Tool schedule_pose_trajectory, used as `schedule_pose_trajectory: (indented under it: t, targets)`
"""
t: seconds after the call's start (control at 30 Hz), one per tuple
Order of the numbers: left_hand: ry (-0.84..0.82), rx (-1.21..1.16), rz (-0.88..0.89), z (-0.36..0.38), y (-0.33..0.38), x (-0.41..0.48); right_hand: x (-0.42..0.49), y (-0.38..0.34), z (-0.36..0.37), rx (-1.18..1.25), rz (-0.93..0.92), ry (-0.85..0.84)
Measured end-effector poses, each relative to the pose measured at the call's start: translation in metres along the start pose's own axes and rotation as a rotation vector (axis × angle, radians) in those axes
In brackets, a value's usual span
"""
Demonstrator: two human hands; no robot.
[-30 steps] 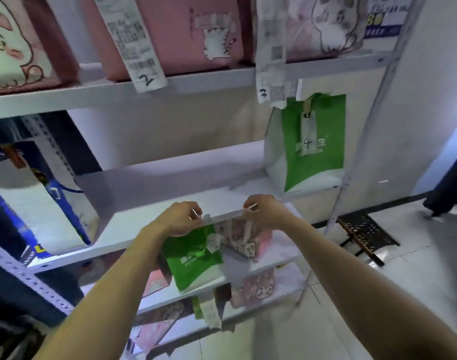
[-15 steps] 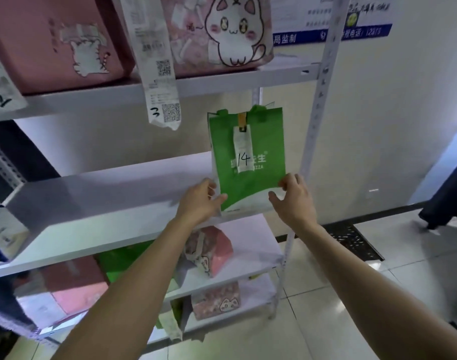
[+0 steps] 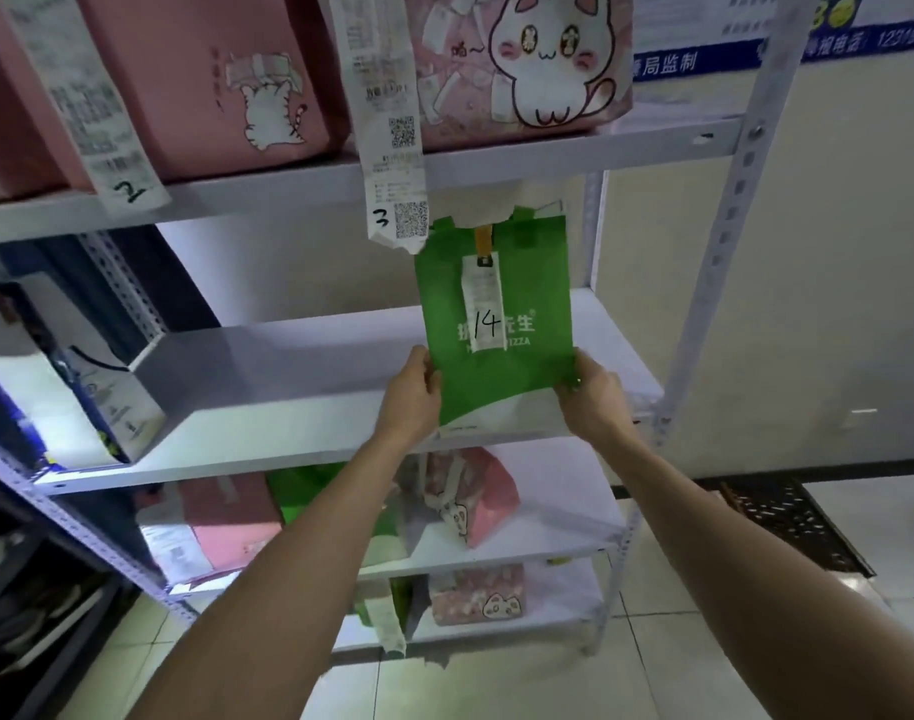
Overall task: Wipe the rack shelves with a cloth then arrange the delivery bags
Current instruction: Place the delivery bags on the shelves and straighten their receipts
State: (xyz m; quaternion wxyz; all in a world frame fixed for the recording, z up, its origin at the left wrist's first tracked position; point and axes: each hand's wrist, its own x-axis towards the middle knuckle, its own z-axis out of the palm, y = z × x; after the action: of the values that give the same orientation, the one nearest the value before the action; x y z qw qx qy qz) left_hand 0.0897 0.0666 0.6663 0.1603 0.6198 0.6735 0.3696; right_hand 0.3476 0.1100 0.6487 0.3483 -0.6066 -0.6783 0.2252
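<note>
Green non-woven delivery bag [image 3: 501, 374] upright at right end of middle white metal rack shelf [image 3: 268, 387], near front edge. Gripped low at both sides: left hand [image 3: 411, 394] on left edge, right hand [image 3: 595, 397] on right, fingertips partly hidden behind fabric. White slip marked 14 [image 3: 483, 304] covering part of logo. Top left corner behind hanging receipt marked 3 [image 3: 395, 220]. Pink cat-print bags [image 3: 517, 65] above cut off by frame.

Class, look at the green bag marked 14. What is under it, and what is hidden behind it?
The green bag stands on the white middle shelf, held at its lower corners by the left hand and right hand. The shelf's rear part behind it is covered.
</note>
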Motion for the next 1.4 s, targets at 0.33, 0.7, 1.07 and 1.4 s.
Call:
schedule_pose_trajectory:
  t: [0.33, 0.7, 1.07, 1.4]
  targets:
    - [0.236, 0.063, -0.154, -0.129, -0.122, -0.038, -0.019, -0.130, 0.130, 0.086, -0.197, -0.185]
    - [0.253, 0.087, -0.151, -0.250, -0.226, -0.043, -0.050, -0.245, 0.246, 0.102, -0.251, -0.227]
    - [0.179, 0.031, -0.111, -0.263, -0.271, -0.031, -0.066, -0.252, 0.273, 0.086, -0.063, -0.207]
    - [0.131, -0.016, -0.163, -0.268, -0.277, -0.044, -0.078, -0.245, 0.258, 0.052, -0.014, -0.261]
